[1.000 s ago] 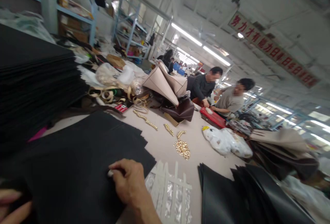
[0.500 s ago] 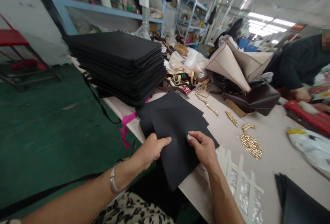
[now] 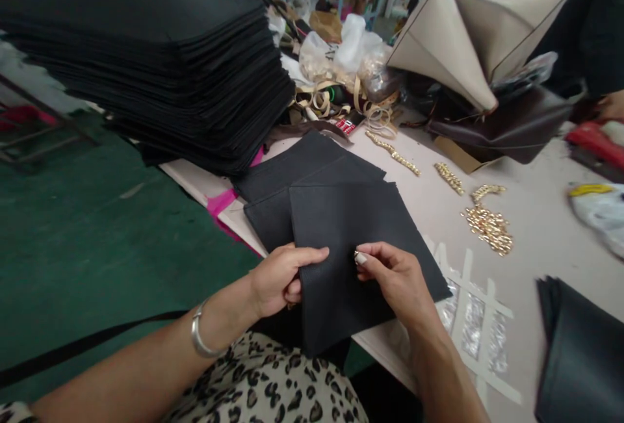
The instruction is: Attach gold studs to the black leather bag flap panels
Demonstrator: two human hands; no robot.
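Note:
A black panel (image 3: 351, 228) lies over the table's front edge, on top of other black pieces (image 3: 297, 163). My left hand (image 3: 285, 277) grips its left edge, thumb on top and fingers curled underneath. Above the panel's middle, my right hand (image 3: 390, 273) is closed in a pinch on a small shiny gold-coloured piece (image 3: 357, 254) that shows only partly at the fingertips. Loose gold pieces (image 3: 490, 228) form a pile to the right, with short rows of gold pieces (image 3: 392, 152) behind.
A tall stack of black sheets (image 3: 160, 59) stands at the back left. Beige and dark brown bags (image 3: 502, 117) lie at the back right. Taped clear packets (image 3: 472, 329) and folded black material (image 3: 580, 351) are at the right. A person's hand shows at the far right.
The view has moved closer and lower. The top panel has turned and now lies squarer to me, with my left hand still on its edge. My right hand stays pinched above it.

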